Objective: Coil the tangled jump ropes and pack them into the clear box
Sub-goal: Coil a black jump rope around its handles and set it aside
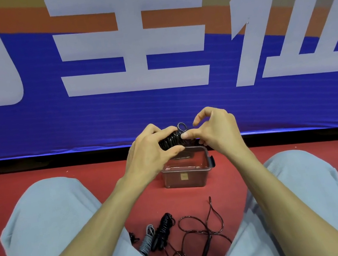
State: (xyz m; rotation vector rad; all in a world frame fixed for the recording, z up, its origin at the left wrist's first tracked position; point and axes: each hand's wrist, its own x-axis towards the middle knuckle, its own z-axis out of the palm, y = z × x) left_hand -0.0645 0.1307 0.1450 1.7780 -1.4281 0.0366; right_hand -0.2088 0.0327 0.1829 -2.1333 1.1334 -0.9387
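Note:
I hold a coiled black jump rope [171, 141] in the air just above the clear box [186, 177]. My left hand [151, 150] grips the coil from the left, thumb under and fingers over it. My right hand [212, 130] pinches the coil's right end, where a small loop [181, 126] sticks up. The box stands open on the red floor between my knees. Nearer to me lie a loose tangled dark rope with black handles [202, 235], a coiled black rope [164, 228] and a coiled grey rope [147, 239].
A large blue banner with white characters [132, 67] rises behind the box, with a black strip at its foot. My knees in light grey trousers [46, 224] flank the ropes on both sides. The box has a dark latch [212, 162] on its right.

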